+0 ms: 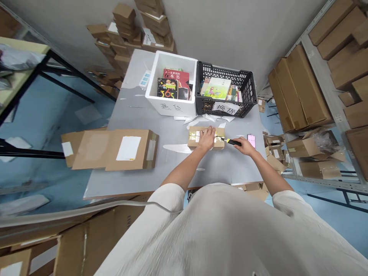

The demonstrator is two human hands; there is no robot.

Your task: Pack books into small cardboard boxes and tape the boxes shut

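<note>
A small cardboard box (193, 142) with shiny tape and white labels lies on the grey table (172, 172) in front of me. My left hand (207, 137) rests flat on its top, fingers spread. In my right hand (245, 146) is a box cutter (233, 142) with a black and yellow handle. Its blade end points left, at the right part of the box top, along the taped seam. Whether the blade has gone into the tape is too small to tell. A phone (251, 140) with a lit pink screen lies just beyond my right hand.
Behind the box stand a white foam bin (172, 105) and a black plastic crate (247, 100), both holding books. Larger cardboard boxes (115, 138) overlap on the table's left side. A shelf (322, 69) with cartons runs along the right, and stacked boxes (156, 28) stand behind.
</note>
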